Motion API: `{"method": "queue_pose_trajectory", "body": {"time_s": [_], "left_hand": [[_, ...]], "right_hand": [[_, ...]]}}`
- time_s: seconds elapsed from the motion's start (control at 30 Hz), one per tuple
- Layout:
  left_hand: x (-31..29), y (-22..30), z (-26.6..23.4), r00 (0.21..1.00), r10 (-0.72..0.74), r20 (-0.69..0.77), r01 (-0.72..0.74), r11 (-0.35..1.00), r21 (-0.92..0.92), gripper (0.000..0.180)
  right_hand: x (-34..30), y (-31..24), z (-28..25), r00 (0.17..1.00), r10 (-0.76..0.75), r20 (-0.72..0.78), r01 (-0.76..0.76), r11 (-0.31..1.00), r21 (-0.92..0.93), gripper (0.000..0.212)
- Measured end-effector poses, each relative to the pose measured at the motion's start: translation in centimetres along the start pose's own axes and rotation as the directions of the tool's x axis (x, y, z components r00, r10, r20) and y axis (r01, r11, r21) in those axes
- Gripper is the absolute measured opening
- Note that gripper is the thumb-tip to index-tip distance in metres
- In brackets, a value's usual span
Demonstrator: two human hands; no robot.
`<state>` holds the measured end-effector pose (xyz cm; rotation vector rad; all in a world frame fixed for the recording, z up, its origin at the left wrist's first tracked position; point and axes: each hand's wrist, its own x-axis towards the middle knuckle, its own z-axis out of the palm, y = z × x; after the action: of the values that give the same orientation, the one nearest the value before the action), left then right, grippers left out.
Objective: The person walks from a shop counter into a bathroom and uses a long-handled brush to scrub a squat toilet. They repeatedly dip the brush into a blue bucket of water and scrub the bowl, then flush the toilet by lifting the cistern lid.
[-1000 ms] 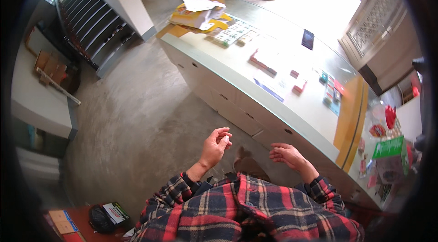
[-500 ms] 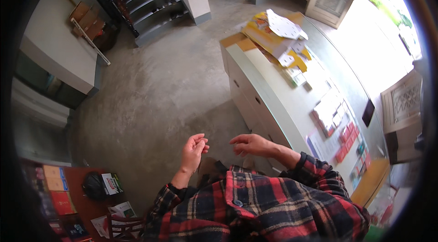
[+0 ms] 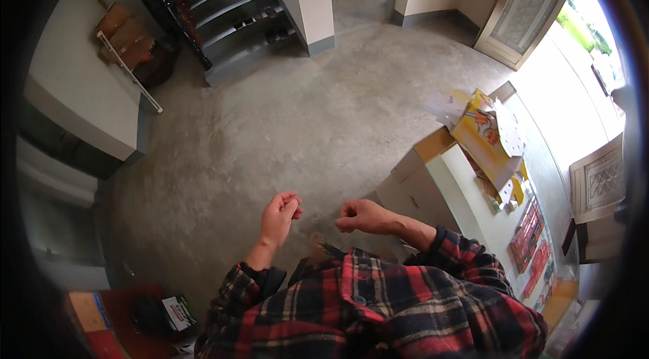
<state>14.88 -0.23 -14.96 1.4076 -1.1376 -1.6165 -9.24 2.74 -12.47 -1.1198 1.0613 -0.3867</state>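
My left hand (image 3: 280,213) is raised in front of my chest with its fingers loosely curled and nothing visible in it. My right hand (image 3: 358,216) is a short way to its right, closed in a loose fist, also holding nothing I can see. Both hover above the bare concrete floor (image 3: 291,122). My red plaid shirt sleeves (image 3: 460,257) fill the lower edge. The hands are apart and touch nothing.
A long white counter (image 3: 473,203) runs along the right, with yellow cardboard sheets (image 3: 487,132) and coloured packets (image 3: 531,247) on it. Dark stairs (image 3: 230,1) rise at the top left. Folded cardboard (image 3: 125,31) leans on a wall. A door (image 3: 534,7) stands at the top right.
The view has swung left, away from the counter, which slid to the right edge. Both hands stayed raised in front of me and my right hand closed into a fist.
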Motion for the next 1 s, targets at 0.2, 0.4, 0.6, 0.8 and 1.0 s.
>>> {"method": "queue_pose_trajectory", "body": {"time_s": [0.2, 0.4, 0.6, 0.8, 1.0], "left_hand": [[11.7, 5.9, 0.2, 0.982, 0.014, 0.189, -0.018, 1.000, 0.022, 0.025], [22.6, 9.8, 1.6, 0.975, 0.024, 0.221, -0.044, 0.995, 0.087, 0.024], [33.4, 14.8, 0.4, 0.995, 0.079, 0.059, -0.083, 0.994, 0.073, 0.024], [45.3, 16.9, 1.8, 0.992, -0.082, 0.095, 0.063, 0.980, 0.188, 0.022], [62.2, 20.7, 8.9, 0.945, -0.074, 0.320, -0.022, 0.958, 0.287, 0.022]], "right_hand": [[9.4, -5.9, -4.4, 0.999, -0.018, 0.031, 0.020, 0.996, -0.088, 0.025], [20.4, -11.8, -11.7, 0.964, -0.147, 0.223, 0.179, 0.975, -0.134, 0.027], [25.8, -16.1, -21.5, 0.984, -0.095, 0.154, 0.097, 0.995, -0.002, 0.036], [26.0, -15.7, -35.2, 0.983, -0.072, -0.172, 0.093, 0.988, 0.121, 0.040], [24.3, -11.7, -46.7, 0.839, 0.117, -0.532, 0.065, 0.948, 0.312, 0.034]]}}
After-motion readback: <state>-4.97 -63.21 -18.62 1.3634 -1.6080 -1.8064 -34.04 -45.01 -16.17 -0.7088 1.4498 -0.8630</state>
